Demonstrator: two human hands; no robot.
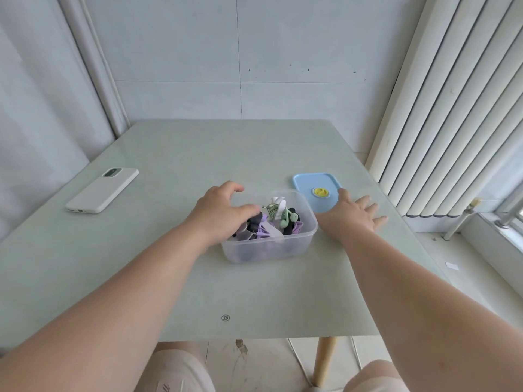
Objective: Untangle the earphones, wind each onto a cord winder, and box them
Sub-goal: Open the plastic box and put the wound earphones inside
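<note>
A clear plastic box (307, 233) stands mid-table. It holds a heap of earphones and winders (278, 222) in purple, green, white and black. My left hand (219, 210) hovers over the box's left side with its fingers loosely curled above the heap; whether it touches anything is hidden. My right hand (353, 215) lies flat on the table to the right of the box with its fingers spread, its thumb at the near edge of the blue lid (307, 181). The lid lies flat behind and to the right of the box, with a yellow valve in its middle.
A white phone (102, 190) lies face down on the left of the table (198, 292). A white radiator (441, 123) stands along the right wall, and a window sill shows at far right. My knees show below the table's front edge.
</note>
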